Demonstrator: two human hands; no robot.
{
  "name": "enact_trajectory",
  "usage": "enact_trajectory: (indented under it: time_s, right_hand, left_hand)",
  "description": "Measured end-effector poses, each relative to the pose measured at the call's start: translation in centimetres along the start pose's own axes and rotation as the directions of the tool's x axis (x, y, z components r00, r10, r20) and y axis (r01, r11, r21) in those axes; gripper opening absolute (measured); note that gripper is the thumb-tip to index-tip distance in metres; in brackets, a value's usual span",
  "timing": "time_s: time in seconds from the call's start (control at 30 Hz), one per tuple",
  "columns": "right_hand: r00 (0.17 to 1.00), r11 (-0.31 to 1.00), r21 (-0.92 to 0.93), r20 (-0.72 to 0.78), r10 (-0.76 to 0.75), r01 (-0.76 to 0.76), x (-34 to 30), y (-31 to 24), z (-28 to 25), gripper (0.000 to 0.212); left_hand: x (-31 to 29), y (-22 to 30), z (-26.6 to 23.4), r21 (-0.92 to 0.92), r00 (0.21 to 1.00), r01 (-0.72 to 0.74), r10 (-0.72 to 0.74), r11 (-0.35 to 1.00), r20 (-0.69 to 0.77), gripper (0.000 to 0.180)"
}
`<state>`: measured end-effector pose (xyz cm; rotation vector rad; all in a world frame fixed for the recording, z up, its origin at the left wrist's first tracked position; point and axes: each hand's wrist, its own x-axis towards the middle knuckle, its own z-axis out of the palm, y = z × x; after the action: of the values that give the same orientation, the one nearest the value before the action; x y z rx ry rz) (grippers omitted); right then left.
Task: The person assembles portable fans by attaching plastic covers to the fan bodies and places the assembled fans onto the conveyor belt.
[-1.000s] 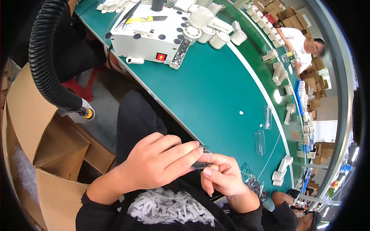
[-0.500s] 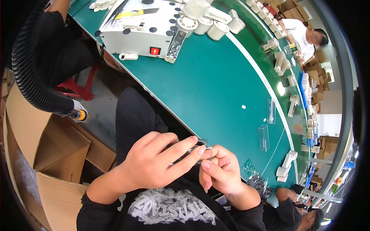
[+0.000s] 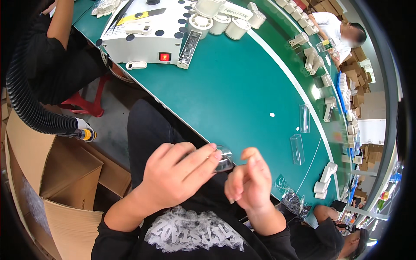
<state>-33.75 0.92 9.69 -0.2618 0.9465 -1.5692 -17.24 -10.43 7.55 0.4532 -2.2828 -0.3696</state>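
Observation:
My left hand [image 3: 173,173] is closed on a clear plastic case [image 3: 224,159], which juts out past its fingertips above my lap, by the table's near edge. Part of the case is hidden behind my fingers. Just to the right, apart from the case, my right hand [image 3: 251,182] is raised with its fingers loosely bent and spread; nothing shows between them. Two similar clear plastic cases [image 3: 297,149] lie on the green table [image 3: 216,95], with small white pieces [image 3: 272,115] near them.
A grey machine [image 3: 134,52] with a lit red switch stands at the back left, white fan-like units [image 3: 237,28] beside it. A black hose [image 3: 39,117] hangs over an open cardboard box [image 3: 73,173] on my left. A white device [image 3: 326,180] lies far right. Other people work nearby.
My right hand has let go of the clear plastic case and moved slightly away from it. The case stays in my left hand, and the view has shifted a little.

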Motion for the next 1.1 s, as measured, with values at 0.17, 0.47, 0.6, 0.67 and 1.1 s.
enact_trajectory:
  time_s: [0.17,0.47,0.6,0.67,1.1]
  right_hand:
    - [0.948,0.884,-0.374,-0.039,-0.316,0.279,-2.7,-3.1,-6.2,0.016]
    - [0.625,-0.329,-0.815,-0.052,-0.779,-0.477,-12.3,-14.5,-20.8,0.017]
    - [0.605,-0.523,-0.464,-0.036,-0.796,-0.715,-16.2,-21.5,-27.4,0.027]
    - [0.53,-0.41,-0.418,-0.227,-0.817,-0.811,-19.0,-24.4,-31.2,0.038]
    - [0.233,-0.118,-0.388,-0.264,-0.936,-0.914,-18.8,-19.8,-28.4,0.057]
  left_hand:
    - [-1.9,-1.8,-0.2,-0.21,0.956,0.291,-0.275,0.933,0.102,0.049]
    - [-15.8,-14.3,-0.8,-0.857,0.388,0.491,-0.92,0.158,0.053,0.058]
    - [-16.2,-18.0,0.6,-0.656,0.374,0.626,-0.9,0.422,-0.222,0.043]
    - [-15.4,-18.1,1.9,-0.61,0.412,0.633,-0.875,0.476,-0.254,0.045]
    - [-16.5,-19.0,1.4,-0.55,0.299,0.671,-0.86,0.498,-0.414,0.026]
